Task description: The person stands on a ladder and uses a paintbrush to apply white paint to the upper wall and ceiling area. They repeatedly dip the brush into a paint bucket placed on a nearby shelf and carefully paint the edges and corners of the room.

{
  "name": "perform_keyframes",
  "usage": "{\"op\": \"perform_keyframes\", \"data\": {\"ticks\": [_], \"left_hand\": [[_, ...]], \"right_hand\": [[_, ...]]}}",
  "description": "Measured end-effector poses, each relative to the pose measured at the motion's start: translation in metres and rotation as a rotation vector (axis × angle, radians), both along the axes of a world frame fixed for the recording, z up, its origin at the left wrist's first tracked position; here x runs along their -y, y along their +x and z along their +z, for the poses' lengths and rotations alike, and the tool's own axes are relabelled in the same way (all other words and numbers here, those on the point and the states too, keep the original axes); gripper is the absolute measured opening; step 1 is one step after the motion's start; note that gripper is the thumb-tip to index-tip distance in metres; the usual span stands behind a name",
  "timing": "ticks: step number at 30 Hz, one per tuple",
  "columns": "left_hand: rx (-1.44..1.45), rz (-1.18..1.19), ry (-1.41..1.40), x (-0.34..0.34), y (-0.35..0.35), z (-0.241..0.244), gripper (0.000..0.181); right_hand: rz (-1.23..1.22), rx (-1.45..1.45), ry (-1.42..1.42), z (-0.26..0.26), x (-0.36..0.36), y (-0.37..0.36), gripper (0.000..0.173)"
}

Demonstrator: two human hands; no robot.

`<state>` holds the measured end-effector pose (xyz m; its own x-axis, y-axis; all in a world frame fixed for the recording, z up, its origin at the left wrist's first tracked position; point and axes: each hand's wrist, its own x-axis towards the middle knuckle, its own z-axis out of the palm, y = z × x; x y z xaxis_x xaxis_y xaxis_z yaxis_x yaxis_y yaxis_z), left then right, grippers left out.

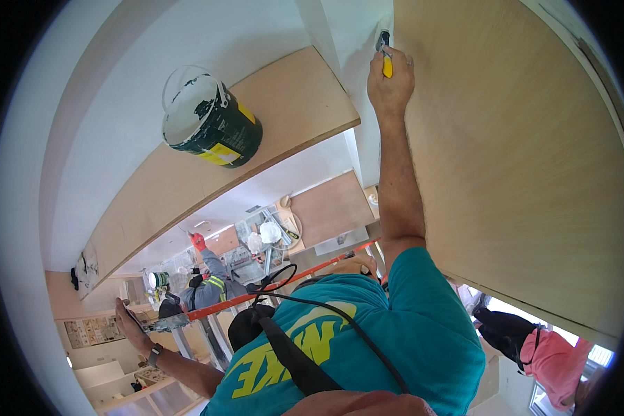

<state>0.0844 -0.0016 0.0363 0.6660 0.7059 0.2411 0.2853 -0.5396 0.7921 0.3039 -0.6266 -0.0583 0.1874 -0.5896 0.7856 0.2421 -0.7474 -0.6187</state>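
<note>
My right hand (391,83) is raised, closed on the yellow handle of a paintbrush (382,40). The brush's pale, blurred tip meets the white wall beside the edge of a large wooden panel (509,156). To the left, a dark green paint bucket (231,132) with yellow patches and a white handle stands on a wooden shelf (296,88); white paint coats its inside. My left hand (132,325), with a watch on the wrist, is low at the left near the end of an orange-railed ladder. A thin dark edge shows along its palm; whether it grips anything is unclear.
The ladder's orange rail (234,300) runs beneath me. Below, a co-worker in grey (213,288) reaches up with a red glove, near another paint bucket (159,280). Plastic bags (270,232) and tools lie on a lower surface. A person in pink (551,359) is at lower right. A black cable crosses my chest.
</note>
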Motion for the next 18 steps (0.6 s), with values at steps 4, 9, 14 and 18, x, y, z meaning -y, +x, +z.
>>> {"op": "perform_keyframes", "data": {"ticks": [4,9,14,18], "left_hand": [[-0.020,-0.005,0.014,0.000,0.000,0.001,0.042],[-0.002,-0.017,0.002,-0.001,0.000,0.001,0.042],[0.003,-0.025,0.026,-0.002,0.000,0.000,0.042],[0.005,-0.030,0.019,-0.006,0.001,-0.001,0.042]], "right_hand": [[0.012,-0.004,0.025,-0.006,-0.002,-0.003,0.015],[0.029,-0.010,0.048,-0.014,-0.001,-0.004,0.015],[0.022,-0.028,0.040,-0.025,0.000,-0.003,0.015],[0.028,-0.022,0.044,-0.032,0.001,-0.003,0.015]]}}
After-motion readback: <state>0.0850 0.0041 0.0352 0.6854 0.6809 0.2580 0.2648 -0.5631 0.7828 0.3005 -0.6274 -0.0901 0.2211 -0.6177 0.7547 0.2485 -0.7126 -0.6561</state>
